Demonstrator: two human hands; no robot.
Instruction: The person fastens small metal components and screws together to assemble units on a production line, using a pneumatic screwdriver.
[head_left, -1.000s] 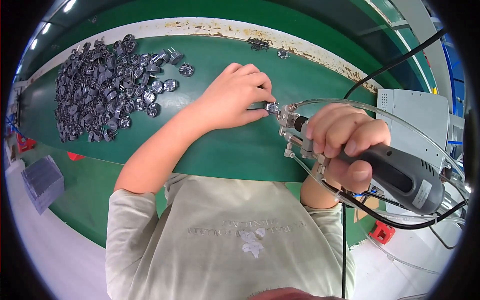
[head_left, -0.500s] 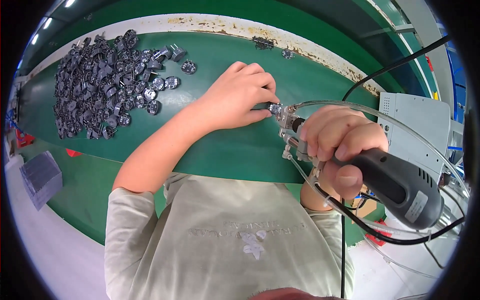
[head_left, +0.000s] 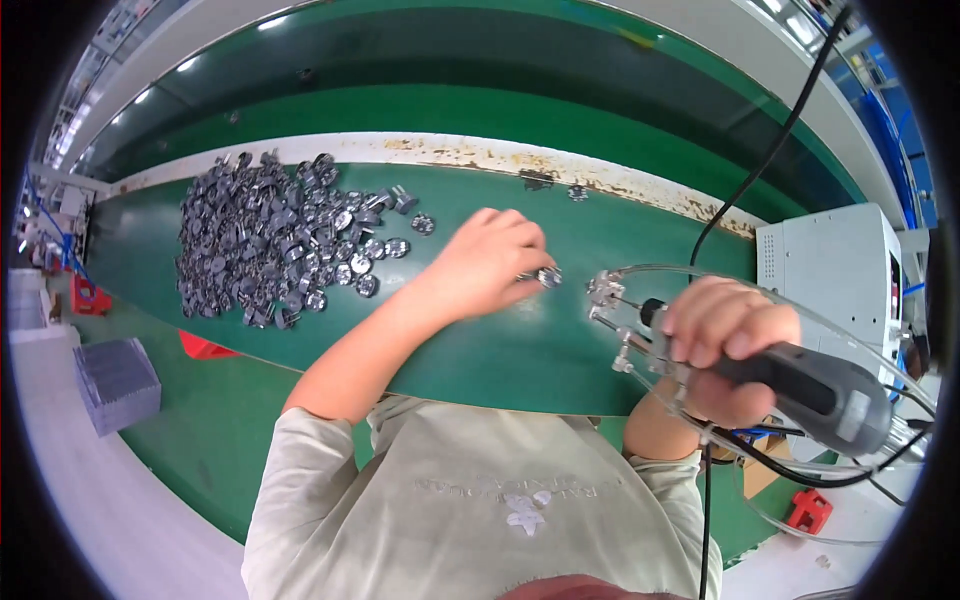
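My left hand (head_left: 492,262) is closed in a pinch on a small round dark-grey part (head_left: 549,277), its shiny metal-studded face turned right. In my right hand (head_left: 735,325) is a black-and-grey soldering iron (head_left: 845,395), fingers wrapped round its handle. Metal fittings (head_left: 606,291) and clear tubing sit at the front of the iron, a short gap from the part. A large heap of like round parts (head_left: 270,240), several with metal pins, covers the left of the green bench (head_left: 560,350); a few lie loose at its right edge.
A light-grey metal box (head_left: 835,260) stands at the bench's right end. A black cable (head_left: 755,150) and clear hoses run about the iron. Along the back is a chipped white ledge (head_left: 450,152), with small dark bits (head_left: 537,181) near it. Red bins (head_left: 205,345) stand below.
The iron's front end has drawn back right from the part, opening a gap. My left hand still pinches the part. The whole view has shifted, showing more of the bench's back.
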